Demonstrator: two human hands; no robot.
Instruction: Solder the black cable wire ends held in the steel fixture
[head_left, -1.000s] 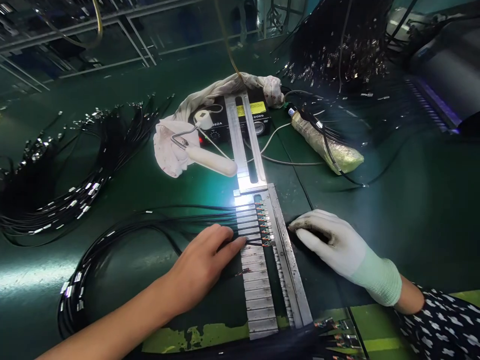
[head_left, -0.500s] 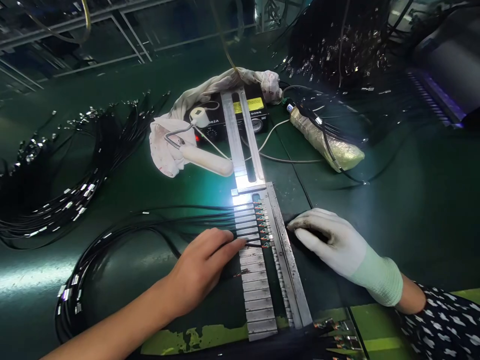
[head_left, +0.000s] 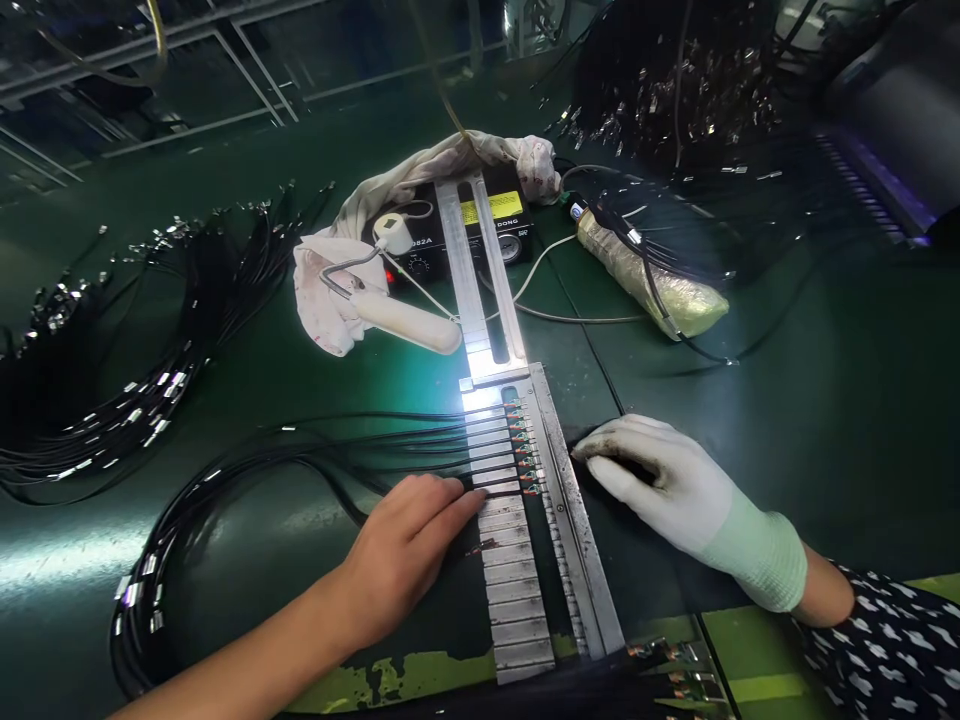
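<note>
My bare left hand (head_left: 412, 545) lies at the left edge of the slotted metal fixture (head_left: 517, 590), thumb and fingers closed on a black cable near the lowest of the loaded slots. Several black cables (head_left: 420, 436) run from the left into the fixture's upper slots, their stripped ends and connectors (head_left: 528, 450) lined up beside the metal rail. Right of that rail, my right hand (head_left: 660, 480) wears a white glove with dark-stained fingertips. Its thumb and fingers are curled near each other at the rail's edge; whatever is between the fingertips is too small to tell.
A lamp with a white handle (head_left: 409, 322) and a black control box (head_left: 491, 240) stand behind the fixture. Cable bundles (head_left: 161, 400) lie at the left. A wrapped roll (head_left: 649, 275) sits at the back right. More connector ends (head_left: 682, 655) lie at the front edge.
My left hand has slid slightly left and down along the cable, away from the connectors. My right hand has hardly moved.
</note>
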